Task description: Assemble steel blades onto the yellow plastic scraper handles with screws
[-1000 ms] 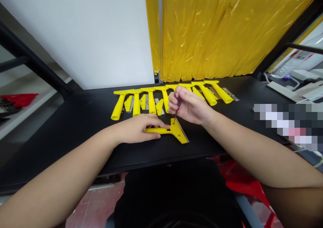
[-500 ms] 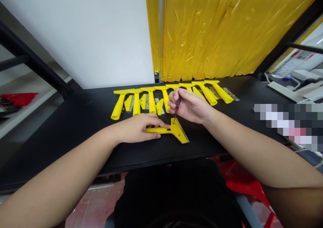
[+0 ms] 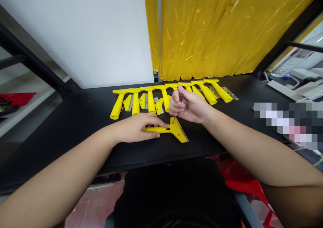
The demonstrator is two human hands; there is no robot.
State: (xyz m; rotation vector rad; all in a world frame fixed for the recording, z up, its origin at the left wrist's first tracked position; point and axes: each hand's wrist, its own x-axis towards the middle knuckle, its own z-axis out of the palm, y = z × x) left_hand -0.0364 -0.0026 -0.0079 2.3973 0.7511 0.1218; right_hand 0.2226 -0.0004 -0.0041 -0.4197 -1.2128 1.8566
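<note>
A yellow scraper (image 3: 178,130) with a metal blade along its right edge lies flat on the black table (image 3: 83,130). My left hand (image 3: 141,127) is closed around its handle and holds it down. Above the scraper's head, my right hand (image 3: 185,105) grips a screwdriver (image 3: 181,97) with a dark purplish handle. The screwdriver's thin shaft points down, its tip at the upper hole or screw of the scraper head. Most of the handle is hidden by my fingers. A second screw (image 3: 179,134) shows lower on the head.
Behind my hands, several yellow scraper handles (image 3: 136,102) stand in a row. Between them lie yellow cover plates (image 3: 159,106), metal blades (image 3: 230,92) and small screws. A white panel (image 3: 101,36) and yellow plastic sheeting (image 3: 214,33) rise behind the table. White boxes (image 3: 285,90) are at right.
My right fingers have curled more tightly round the screwdriver and the wrist has turned slightly. The left hand and the scraper have stayed in place.
</note>
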